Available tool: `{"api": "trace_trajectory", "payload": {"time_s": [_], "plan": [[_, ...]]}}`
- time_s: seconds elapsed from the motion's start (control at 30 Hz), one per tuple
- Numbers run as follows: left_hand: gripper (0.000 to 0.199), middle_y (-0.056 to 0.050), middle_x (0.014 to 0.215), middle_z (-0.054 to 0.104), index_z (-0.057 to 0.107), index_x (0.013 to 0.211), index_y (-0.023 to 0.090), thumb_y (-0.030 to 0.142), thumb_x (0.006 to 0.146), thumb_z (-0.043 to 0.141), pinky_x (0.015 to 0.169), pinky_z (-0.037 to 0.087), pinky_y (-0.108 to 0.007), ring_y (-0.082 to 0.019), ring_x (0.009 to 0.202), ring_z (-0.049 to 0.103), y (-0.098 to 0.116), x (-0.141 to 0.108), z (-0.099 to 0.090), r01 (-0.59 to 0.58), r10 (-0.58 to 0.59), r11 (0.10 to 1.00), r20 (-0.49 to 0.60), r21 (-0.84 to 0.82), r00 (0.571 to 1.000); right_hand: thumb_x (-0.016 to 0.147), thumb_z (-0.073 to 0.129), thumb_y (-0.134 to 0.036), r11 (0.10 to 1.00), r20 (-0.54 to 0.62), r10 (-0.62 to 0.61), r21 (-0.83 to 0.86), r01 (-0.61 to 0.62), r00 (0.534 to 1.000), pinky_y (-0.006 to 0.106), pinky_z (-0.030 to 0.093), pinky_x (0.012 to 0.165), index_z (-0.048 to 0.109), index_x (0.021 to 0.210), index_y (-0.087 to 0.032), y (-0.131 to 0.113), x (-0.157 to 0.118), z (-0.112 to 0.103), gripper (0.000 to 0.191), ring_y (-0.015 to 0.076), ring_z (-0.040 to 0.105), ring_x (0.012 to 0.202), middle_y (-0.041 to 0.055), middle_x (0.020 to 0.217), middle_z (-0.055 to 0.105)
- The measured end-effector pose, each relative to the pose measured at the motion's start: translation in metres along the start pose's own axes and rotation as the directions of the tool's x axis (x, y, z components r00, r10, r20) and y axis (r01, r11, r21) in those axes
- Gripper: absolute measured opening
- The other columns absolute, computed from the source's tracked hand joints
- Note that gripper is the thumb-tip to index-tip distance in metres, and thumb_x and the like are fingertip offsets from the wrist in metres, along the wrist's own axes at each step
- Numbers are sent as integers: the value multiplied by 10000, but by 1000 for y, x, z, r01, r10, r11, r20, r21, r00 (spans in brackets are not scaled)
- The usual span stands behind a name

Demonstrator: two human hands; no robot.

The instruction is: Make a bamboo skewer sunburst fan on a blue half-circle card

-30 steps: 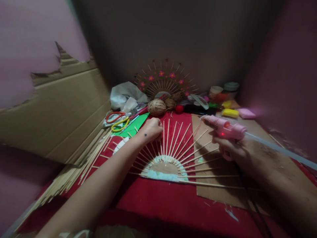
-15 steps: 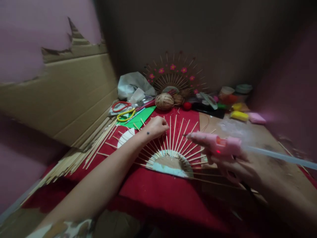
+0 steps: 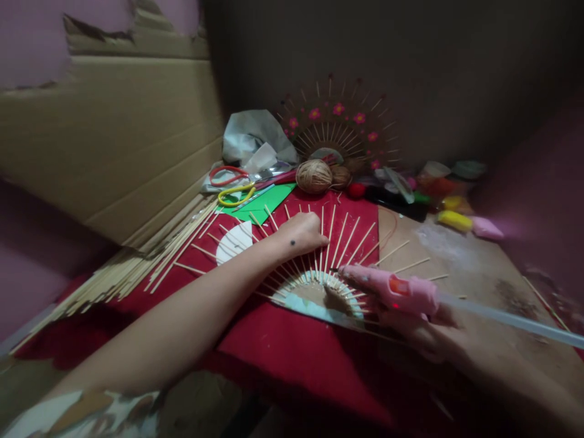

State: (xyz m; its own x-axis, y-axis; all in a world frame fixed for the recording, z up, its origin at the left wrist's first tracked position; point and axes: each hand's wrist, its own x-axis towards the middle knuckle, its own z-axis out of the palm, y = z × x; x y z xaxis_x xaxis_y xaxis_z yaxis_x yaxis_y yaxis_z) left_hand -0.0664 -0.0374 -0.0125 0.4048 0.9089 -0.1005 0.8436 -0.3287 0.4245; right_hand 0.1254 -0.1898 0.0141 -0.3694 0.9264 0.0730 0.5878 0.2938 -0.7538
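Observation:
A half-round base [image 3: 314,307] with a pale blue rim lies on the red cloth [image 3: 292,359], and thin wooden sticks [image 3: 349,240] fan out from it. My left hand [image 3: 305,233] is closed over the upper sticks, its fingertips at one stick near the middle of the fan. In my right hand [image 3: 417,331] is a pink glue gun [image 3: 392,286], with a clear glue stick [image 3: 506,319] out of its back and a small red light lit. The gun's nozzle points left, just above the base's rim at the foot of the sticks. Whether it touches I cannot tell.
Bundled loose sticks [image 3: 118,267] lie at left beside a cardboard sheet [image 3: 146,128]. Scissors [image 3: 237,191], green paper [image 3: 269,204], a ball of twine [image 3: 314,176] and a finished flowered fan [image 3: 340,125] are behind. Yellow and pink packets [image 3: 456,220] lie at right.
The glue gun has come down and left, its nozzle moving from beside the sticks to the base's rim. My left hand has shifted slightly to the right along the fan. The view has tilted.

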Motion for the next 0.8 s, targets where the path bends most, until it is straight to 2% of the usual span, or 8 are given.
{"api": "trace_trajectory", "payload": {"time_s": [0.1, 0.23, 0.3, 0.47, 0.57, 0.63, 0.7, 0.8], "plan": [[251, -22, 388, 480, 622, 493, 125, 280, 681, 683, 474, 294, -254, -132, 469, 483, 6, 1, -1, 66, -65, 997, 35, -33, 997, 816, 534, -423, 993, 104, 8, 112, -20, 995, 399, 576, 830, 575, 1293, -360, -1, 0, 1, 483, 282, 663, 1014, 7, 1047, 723], [257, -9, 376, 461, 569, 439, 129, 212, 661, 671, 458, 301, -247, -116, 441, 465, 10, -3, -10, 134, -122, 980, 85, -145, 989, 814, 529, -465, 993, 110, 24, 109, -36, 994, 396, 588, 781, 586, 1290, -328, 0, 0, 1, 499, 295, 668, 989, 38, 1010, 729], [273, 2, 368, 429, 543, 423, 134, 197, 669, 642, 443, 274, -251, -101, 414, 422, 11, -6, -16, 119, -111, 970, 49, -213, 993, 820, 530, -461, 995, 117, 27, 97, -38, 993, 386, 592, 757, 588, 1289, -312, 3, 0, 2, 495, 288, 677, 951, 41, 963, 734], [262, 30, 378, 354, 502, 439, 140, 170, 692, 566, 443, 211, -247, -65, 411, 325, 2, -10, -27, 68, -116, 947, -136, -314, 984, 843, 528, -427, 990, 74, 84, 107, -91, 994, 321, 597, 619, 636, 1227, -314, 10, -6, 10, 415, 236, 688, 730, 24, 831, 730], [216, 32, 393, 379, 501, 466, 148, 155, 678, 542, 444, 208, -243, -65, 420, 327, -9, -7, -24, 66, -119, 945, -150, -320, 982, 840, 539, -447, 986, 75, 126, 96, -133, 989, 288, 564, 491, 600, 1275, -320, 12, -6, 12, 458, 208, 648, 571, 9, 665, 691], [220, 27, 395, 404, 490, 469, 155, 162, 683, 538, 438, 212, -242, -68, 414, 340, -16, -4, -20, 57, -106, 942, -132, -332, 986, 843, 530, -466, 985, 80, 154, 64, -159, 985, 287, 551, 457, 563, 1317, -311, 11, -3, 11, 500, 203, 631, 531, 7, 640, 684], [229, 24, 393, 416, 488, 473, 159, 167, 697, 534, 438, 227, -239, -73, 412, 357, -20, -3, -17, 29, -76, 937, -122, -349, 990, 842, 519, -476, 989, 75, 136, 39, -139, 988, 313, 586, 544, 561, 1320, -308, 7, 1, 9, 508, 224, 667, 628, 26, 751, 719], [224, 23, 406, 437, 511, 495, 155, 169, 718, 534, 461, 261, -232, -78, 433, 388, -20, -4, -16, -35, -15, 931, -135, -364, 991, 835, 514, -476, 996, 50, 78, 38, -80, 996, 361, 592, 770, 595, 1283, -311, 1, 7, 8, 484, 268, 683, 893, 45, 987, 728]]}}
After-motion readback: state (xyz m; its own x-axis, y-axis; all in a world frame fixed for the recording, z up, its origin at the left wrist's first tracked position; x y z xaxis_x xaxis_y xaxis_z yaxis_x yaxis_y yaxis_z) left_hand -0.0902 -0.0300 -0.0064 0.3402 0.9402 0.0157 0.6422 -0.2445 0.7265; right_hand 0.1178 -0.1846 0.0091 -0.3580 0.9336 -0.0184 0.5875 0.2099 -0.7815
